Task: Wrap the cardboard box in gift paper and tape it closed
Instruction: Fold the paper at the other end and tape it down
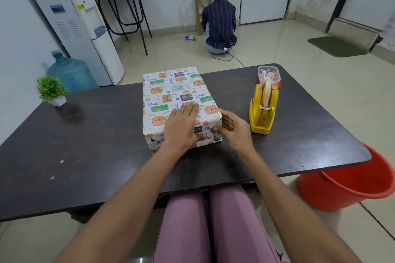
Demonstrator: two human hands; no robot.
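The cardboard box [171, 94] lies lengthwise in the middle of the dark table [85, 145], covered in white gift paper printed with presents and scissors. My left hand [181, 126] presses flat on the box's near top edge, thumb down over the near end. My right hand [233, 132] is at the near right corner, fingers pinching the folded paper flap against the end face. A yellow tape dispenser [264, 109] with a roll of tape stands just right of the box, a short way from my right hand.
A small clear container [269, 74] with red items sits behind the dispenser. A potted green plant [51, 90] stands at the table's far left. A red bucket [346, 183] is on the floor right of the table. A person [219, 21] crouches by the far wall.
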